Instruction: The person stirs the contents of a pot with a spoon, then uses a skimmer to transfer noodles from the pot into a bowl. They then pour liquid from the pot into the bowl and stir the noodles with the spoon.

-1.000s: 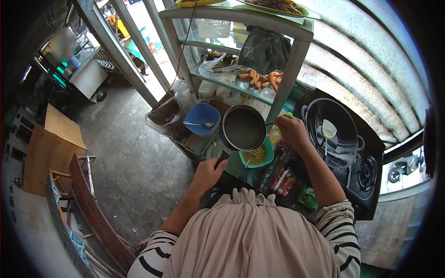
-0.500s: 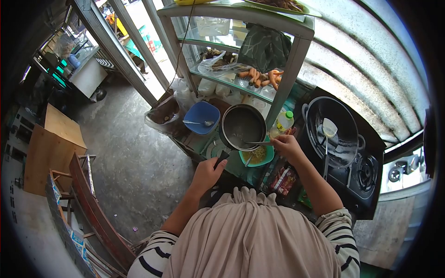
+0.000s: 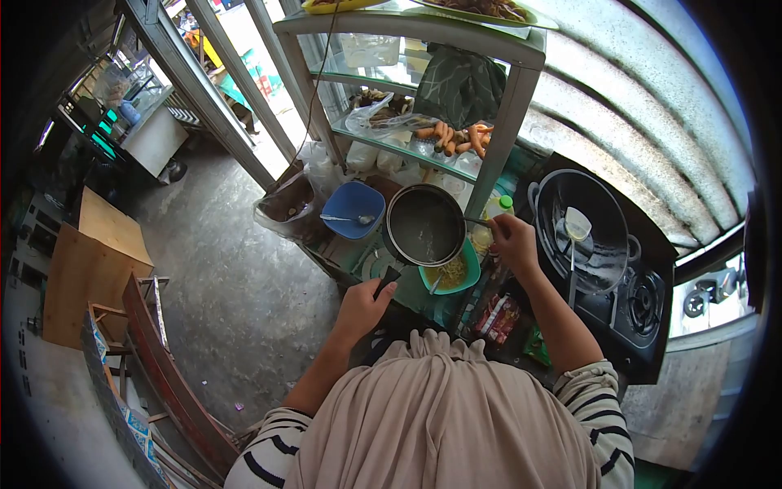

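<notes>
My left hand (image 3: 363, 308) is wrapped round the black handle of a saucepan (image 3: 425, 226), which has a dark grey inside and a light rim. The pan is held over one side of a turquoise bowl (image 3: 463, 275) with yellowish food and a spoon in it. In my right hand (image 3: 513, 238) is a thin metal utensil (image 3: 477, 221); it lies across the pan's right rim, and its working end is hard to make out. Left of the pan sits a blue bowl (image 3: 352, 209) with a spoon. Just behind my right hand stands a bottle with a green cap (image 3: 505, 202).
A black wok (image 3: 599, 261) with a ladle in it stands on a gas stove (image 3: 643, 318) at the right. A glass-shelved cabinet (image 3: 509, 122) holding carrots rises behind the pan. Red packets (image 3: 497, 318) lie near my right forearm. A wooden bench (image 3: 175, 379) is at the lower left.
My right hand has moved slightly up and to the right. The utensil has gone from low in the pan to its right rim. My left hand keeps its hold on the handle.
</notes>
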A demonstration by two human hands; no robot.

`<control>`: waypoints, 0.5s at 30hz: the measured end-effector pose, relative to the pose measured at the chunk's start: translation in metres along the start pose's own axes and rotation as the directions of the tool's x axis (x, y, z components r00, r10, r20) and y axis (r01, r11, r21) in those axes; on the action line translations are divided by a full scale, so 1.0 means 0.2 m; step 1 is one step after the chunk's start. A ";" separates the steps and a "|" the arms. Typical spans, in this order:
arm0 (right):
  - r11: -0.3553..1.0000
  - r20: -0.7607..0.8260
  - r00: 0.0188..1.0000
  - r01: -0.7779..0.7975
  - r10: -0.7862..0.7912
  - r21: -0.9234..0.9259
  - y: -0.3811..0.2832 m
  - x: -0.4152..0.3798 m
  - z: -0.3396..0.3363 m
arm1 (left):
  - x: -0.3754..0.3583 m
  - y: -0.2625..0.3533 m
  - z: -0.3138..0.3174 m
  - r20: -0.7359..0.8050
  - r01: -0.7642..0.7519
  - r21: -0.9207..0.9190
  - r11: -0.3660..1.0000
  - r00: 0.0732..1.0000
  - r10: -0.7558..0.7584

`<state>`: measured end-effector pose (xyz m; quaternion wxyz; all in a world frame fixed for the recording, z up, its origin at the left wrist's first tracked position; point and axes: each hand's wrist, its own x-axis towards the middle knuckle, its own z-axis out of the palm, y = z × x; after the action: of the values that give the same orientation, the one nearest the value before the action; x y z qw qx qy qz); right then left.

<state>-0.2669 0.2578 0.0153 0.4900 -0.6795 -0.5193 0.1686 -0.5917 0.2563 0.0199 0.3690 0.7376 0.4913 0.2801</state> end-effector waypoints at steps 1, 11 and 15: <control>0.995 0.043 0.998 0.058 -0.054 -0.077 -0.01 0.00 0.00 | 0.00 0.00 0.00 -0.001 -0.001 0.001 1.000 1.000 0.001; 0.986 0.355 0.934 0.086 -0.030 -0.143 -0.09 -0.04 0.00 | 0.01 -0.01 -0.01 -0.001 -0.008 0.052 0.999 1.000 0.009; 0.996 0.419 0.906 -0.018 0.054 -0.090 -0.03 -0.04 0.01 | 0.01 0.00 -0.01 -0.009 -0.021 0.028 0.999 1.000 0.022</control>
<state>-0.2757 0.2511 0.0169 0.3342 -0.6567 -0.6069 0.2980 -0.5923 0.2590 0.0218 0.3532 0.7465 0.4889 0.2808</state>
